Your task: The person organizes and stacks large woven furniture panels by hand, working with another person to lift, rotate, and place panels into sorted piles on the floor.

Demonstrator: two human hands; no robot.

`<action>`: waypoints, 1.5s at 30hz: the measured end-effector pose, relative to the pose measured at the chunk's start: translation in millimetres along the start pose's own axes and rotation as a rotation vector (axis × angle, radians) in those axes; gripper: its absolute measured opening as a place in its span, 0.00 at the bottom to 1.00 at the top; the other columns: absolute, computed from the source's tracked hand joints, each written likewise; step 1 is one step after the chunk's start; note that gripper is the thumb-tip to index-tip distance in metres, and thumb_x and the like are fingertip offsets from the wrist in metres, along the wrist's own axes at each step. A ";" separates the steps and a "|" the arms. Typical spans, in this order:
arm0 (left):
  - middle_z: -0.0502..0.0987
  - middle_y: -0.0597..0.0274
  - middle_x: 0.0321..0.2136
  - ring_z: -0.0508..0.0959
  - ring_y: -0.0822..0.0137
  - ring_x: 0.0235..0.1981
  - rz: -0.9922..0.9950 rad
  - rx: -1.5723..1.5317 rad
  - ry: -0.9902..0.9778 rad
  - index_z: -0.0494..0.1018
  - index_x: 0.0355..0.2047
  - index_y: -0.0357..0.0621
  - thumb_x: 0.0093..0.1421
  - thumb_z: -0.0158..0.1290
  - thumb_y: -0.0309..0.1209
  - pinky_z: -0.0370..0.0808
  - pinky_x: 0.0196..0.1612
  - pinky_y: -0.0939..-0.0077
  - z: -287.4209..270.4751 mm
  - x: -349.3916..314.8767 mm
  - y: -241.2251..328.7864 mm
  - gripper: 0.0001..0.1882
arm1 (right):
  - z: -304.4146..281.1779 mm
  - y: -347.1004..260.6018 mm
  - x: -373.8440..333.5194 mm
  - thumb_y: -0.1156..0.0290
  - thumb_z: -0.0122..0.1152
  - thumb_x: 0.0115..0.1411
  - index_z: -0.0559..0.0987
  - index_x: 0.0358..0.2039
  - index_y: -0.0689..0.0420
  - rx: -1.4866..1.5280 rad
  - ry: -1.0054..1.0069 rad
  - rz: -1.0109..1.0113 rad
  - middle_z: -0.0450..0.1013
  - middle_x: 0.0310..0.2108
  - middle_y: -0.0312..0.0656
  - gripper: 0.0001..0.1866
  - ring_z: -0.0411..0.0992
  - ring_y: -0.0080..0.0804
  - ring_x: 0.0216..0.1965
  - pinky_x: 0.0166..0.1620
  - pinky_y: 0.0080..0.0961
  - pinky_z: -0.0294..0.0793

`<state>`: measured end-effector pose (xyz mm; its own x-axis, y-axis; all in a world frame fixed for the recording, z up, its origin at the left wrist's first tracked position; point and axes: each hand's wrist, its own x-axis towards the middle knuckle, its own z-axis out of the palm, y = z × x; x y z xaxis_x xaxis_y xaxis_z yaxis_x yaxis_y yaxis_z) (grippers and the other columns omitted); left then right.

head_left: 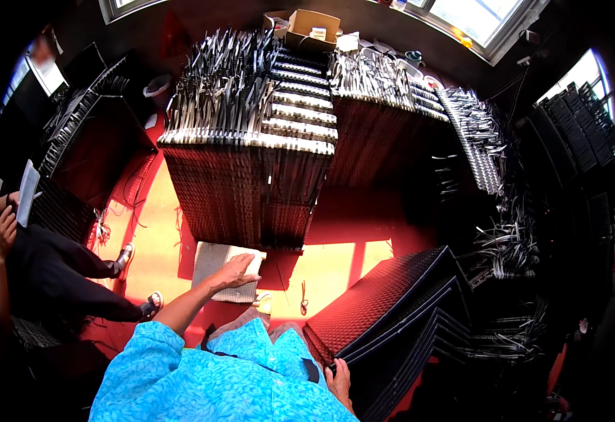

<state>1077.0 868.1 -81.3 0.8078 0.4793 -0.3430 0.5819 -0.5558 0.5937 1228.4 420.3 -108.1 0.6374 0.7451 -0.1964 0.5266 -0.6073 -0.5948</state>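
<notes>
Reaching forward in the head view, the left hand (234, 273) lies palm down, fingers extended, on a pale, grid-textured slab (210, 263), low ahead and slightly left; no grip shows. The right hand (338, 383) is back beside the body, fingers partly curled at the near corner of the folded-looking woven panels (381, 295); whether it holds that edge, I cannot tell. Those panels' long axis slants forward and rightward, nearer the right hand. Beyond the slab stands a tall, strip-fringed woven stack (244, 186).
</notes>
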 end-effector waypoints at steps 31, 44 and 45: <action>0.55 0.50 0.57 0.53 0.50 0.59 -0.503 0.346 0.695 0.60 0.54 0.48 0.46 0.57 0.53 0.61 0.51 0.47 -352.6 837.4 46.9 0.39 | -209.0 119.7 830.8 0.61 0.54 0.56 0.71 0.44 0.62 0.207 -0.500 0.432 0.74 0.35 0.47 0.20 0.72 0.34 0.38 0.42 0.25 0.70; 0.61 0.49 0.52 0.58 0.50 0.55 -0.155 0.059 0.728 0.64 0.50 0.46 0.50 0.54 0.44 0.57 0.54 0.58 -133.0 519.8 187.1 0.28 | -235.7 116.0 835.1 0.65 0.54 0.57 0.71 0.43 0.60 0.471 -0.577 0.450 0.72 0.32 0.40 0.16 0.70 0.26 0.31 0.36 0.23 0.71; 0.62 0.51 0.51 0.59 0.52 0.55 -0.321 0.013 0.727 0.66 0.48 0.46 0.49 0.53 0.44 0.58 0.54 0.59 -95.7 488.4 183.4 0.27 | -238.1 109.1 839.5 0.66 0.54 0.57 0.71 0.43 0.60 0.509 -0.603 0.464 0.72 0.32 0.39 0.16 0.70 0.26 0.31 0.36 0.23 0.71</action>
<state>1569.3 1065.3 -70.3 0.3397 0.9381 0.0681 0.7805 -0.3216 0.5361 1954.9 913.9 -152.3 0.2459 0.5613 -0.7902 -0.1117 -0.7934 -0.5983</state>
